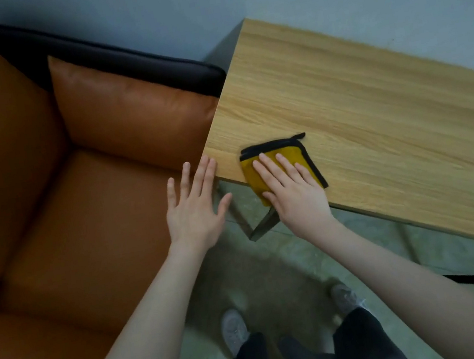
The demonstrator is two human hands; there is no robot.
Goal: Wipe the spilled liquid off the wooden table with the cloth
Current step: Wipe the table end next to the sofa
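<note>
A folded yellow cloth [287, 152] with black trim lies at the near left corner of the wooden table [359, 116], partly hanging over the front edge. My right hand [292, 190] presses flat on it with straight fingers. My left hand [195, 207] is spread open beside the table's left corner, its fingertips at the edge. No liquid shows on the wood.
An orange leather sofa [60, 226] with a cushion [132, 115] stands against the table's left side. A grey wall is behind. My feet [235, 331] stand on the greenish floor below, and a table leg [263, 224] slants under the corner.
</note>
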